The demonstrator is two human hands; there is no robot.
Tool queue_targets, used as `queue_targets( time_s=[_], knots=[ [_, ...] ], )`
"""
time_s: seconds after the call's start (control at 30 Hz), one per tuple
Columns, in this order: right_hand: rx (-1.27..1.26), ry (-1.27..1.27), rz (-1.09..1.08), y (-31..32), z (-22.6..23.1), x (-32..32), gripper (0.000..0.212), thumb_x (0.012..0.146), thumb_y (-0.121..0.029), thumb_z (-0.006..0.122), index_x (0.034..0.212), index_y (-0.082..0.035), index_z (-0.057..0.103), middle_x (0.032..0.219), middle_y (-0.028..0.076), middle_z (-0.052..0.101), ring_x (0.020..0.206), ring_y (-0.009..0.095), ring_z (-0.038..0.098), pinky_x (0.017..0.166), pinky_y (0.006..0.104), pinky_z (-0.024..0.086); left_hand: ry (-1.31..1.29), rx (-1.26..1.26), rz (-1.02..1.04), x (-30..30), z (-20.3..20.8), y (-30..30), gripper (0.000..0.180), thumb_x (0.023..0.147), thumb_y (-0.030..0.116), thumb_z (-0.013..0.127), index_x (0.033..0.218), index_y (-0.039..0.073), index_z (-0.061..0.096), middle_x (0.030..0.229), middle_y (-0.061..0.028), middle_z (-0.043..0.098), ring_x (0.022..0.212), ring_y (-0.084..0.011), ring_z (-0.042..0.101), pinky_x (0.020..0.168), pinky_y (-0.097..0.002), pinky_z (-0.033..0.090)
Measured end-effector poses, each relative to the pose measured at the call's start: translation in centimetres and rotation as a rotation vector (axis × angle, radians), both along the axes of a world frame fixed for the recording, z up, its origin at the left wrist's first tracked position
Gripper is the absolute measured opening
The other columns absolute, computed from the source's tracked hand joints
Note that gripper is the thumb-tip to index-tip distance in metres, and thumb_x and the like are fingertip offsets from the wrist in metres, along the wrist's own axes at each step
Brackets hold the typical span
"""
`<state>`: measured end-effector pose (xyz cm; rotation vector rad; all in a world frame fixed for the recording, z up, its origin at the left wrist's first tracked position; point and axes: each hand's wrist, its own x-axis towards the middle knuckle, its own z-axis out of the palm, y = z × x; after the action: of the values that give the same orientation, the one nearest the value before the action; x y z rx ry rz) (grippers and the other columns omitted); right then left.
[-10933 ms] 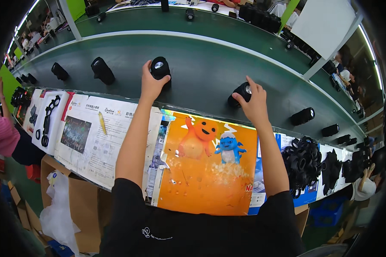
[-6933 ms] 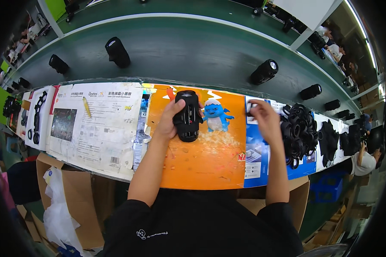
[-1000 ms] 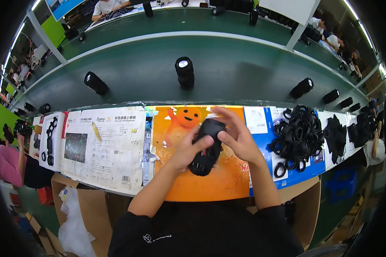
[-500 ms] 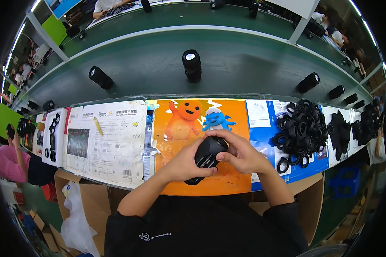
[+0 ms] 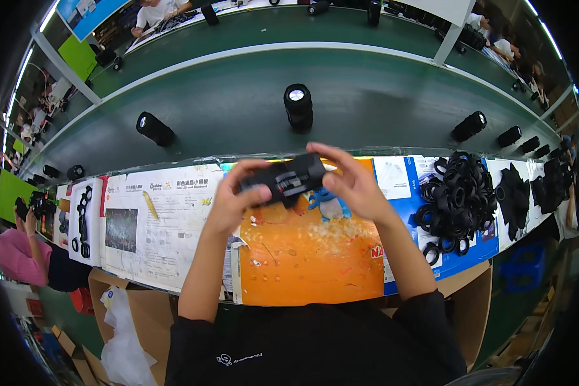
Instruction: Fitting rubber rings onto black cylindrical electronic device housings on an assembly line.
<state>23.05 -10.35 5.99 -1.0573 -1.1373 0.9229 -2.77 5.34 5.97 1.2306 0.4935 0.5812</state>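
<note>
A black cylindrical device (image 5: pixel 288 179) is held lengthwise between my two hands above the orange part of the bench (image 5: pixel 302 264). My left hand (image 5: pixel 233 196) is wrapped round its left end, with the thumb along the near side. Around the right end are the thumb and fingers of my right hand (image 5: pixel 352 185); motion smears their tips. To the right lies a heap of black rubber-like rings (image 5: pixel 455 202).
On the green conveyor belt beyond stand similar black cylinders (image 5: pixel 298 106), some tilted in view. A white tray (image 5: pixel 85 222) with black parts and a yellow pen-like tool (image 5: pixel 150 204) lie left. Cardboard boxes (image 5: pixel 147 321) stand below. A person in pink (image 5: pixel 22 254) works at far left.
Both hands have lifted the device away from my body and turned it from steeply tilted to nearly level. My left hand has shifted to its left end, my right to its right end.
</note>
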Motion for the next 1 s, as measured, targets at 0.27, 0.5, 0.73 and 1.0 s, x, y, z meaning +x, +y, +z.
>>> queue_targets(
  time_s=[0.27, 0.5, 0.73, 1.0],
  knots=[
    [-0.102, -0.733, -0.583, 13.8, -3.8, 6.5, 0.091, 0.093, -0.037, 0.092, 0.163, -0.002, 0.047, 0.163, 0.026, 0.054, 0.147, 0.041, 0.057, 0.121, 0.0481, 0.049, 0.463, 1.056, 0.397, 6.1, 1.4, 12.8, 0.071, 0.084, 0.016, 0.095, 0.146, 0.01, 0.063, 0.136, -0.015, 0.066, 0.12, -0.0362, 0.073, 0.104, -0.0424, 0.06],
    [-0.176, -0.37, -0.516, 14.0, -5.3, 7.6, 0.082, 0.096, -0.033, 0.091, 0.159, 0.002, 0.05, 0.149, 0.025, 0.067, 0.14, 0.035, 0.065, 0.121, 0.0452, 0.049, 0.544, 1.198, 0.388, 7.8, 0.2, 15.7, 0.059, 0.092, 0.017, 0.087, 0.146, 0.008, 0.065, 0.15, -0.0191, 0.062, 0.128, -0.0447, 0.069, 0.109, -0.0493, 0.058],
    [0.021, 0.322, -0.014, 4.1, -1.4, 1.5, 0.07, 0.109, -0.029, 0.079, 0.161, 0.002, 0.044, 0.14, 0.011, 0.069, 0.131, 0.019, 0.066, 0.113, 0.0354, 0.053, -0.103, 0.327, 0.254, 7.5, -2.9, 3.1, 0.052, 0.115, 0.047, 0.059, 0.149, 0.007, 0.061, 0.137, -0.0117, 0.074, 0.121, -0.0247, 0.073, 0.107, -0.0424, 0.058],
    [-0.065, -0.676, -0.464, -1.6, -2.9, -2.8, 0.062, 0.115, -0.035, 0.068, 0.162, 0.0, 0.05, 0.144, 0.013, 0.064, 0.123, 0.021, 0.068, 0.11, 0.0342, 0.053, -0.277, -0.516, -0.223, 6.3, -5.3, -5.2, 0.085, 0.112, 0.077, 0.037, 0.157, 0.006, 0.054, 0.139, -0.0155, 0.072, 0.119, -0.0283, 0.076, 0.099, -0.0431, 0.066]
  ],
)
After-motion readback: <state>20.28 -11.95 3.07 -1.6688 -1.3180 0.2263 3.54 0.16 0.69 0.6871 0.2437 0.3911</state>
